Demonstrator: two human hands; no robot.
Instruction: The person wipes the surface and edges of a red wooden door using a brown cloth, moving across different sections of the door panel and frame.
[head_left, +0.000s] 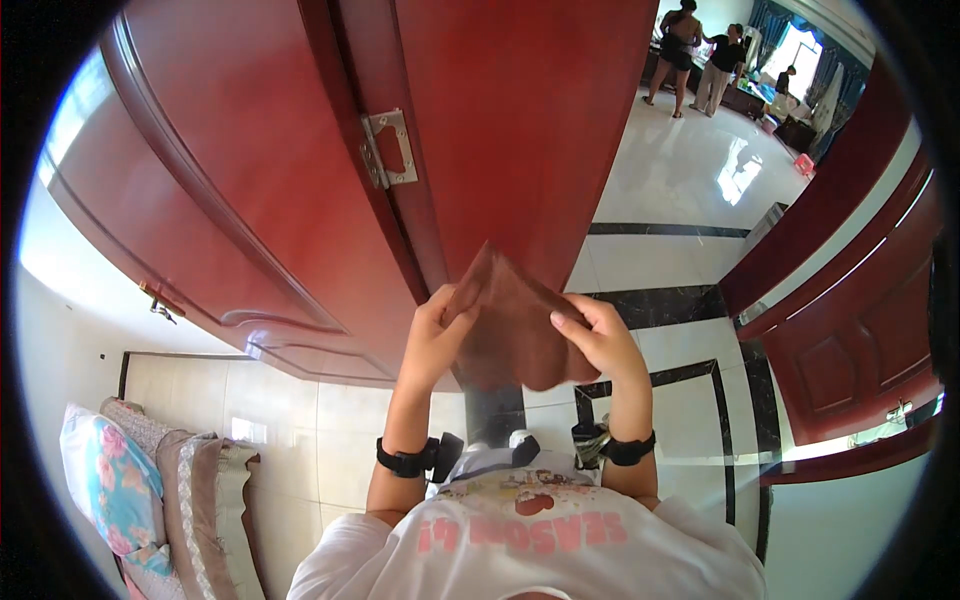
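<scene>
Between my hands, in front of my chest, hangs a thin brown cloth, partly spread, with a peaked upper corner and a rounded, folded lower edge. My left hand pinches its left side, and my right hand grips the right side with the thumb on top. Just beyond the cloth rises a dark red wooden door frame; whether the cloth touches it I cannot tell. A metal hinge joins the frame to the red panelled door standing open on the left.
The door carries a handle with keys. At the lower left are a floral pillow and brown bedding. Another red door stands at the right. Beyond the doorway, several people are in a tiled room.
</scene>
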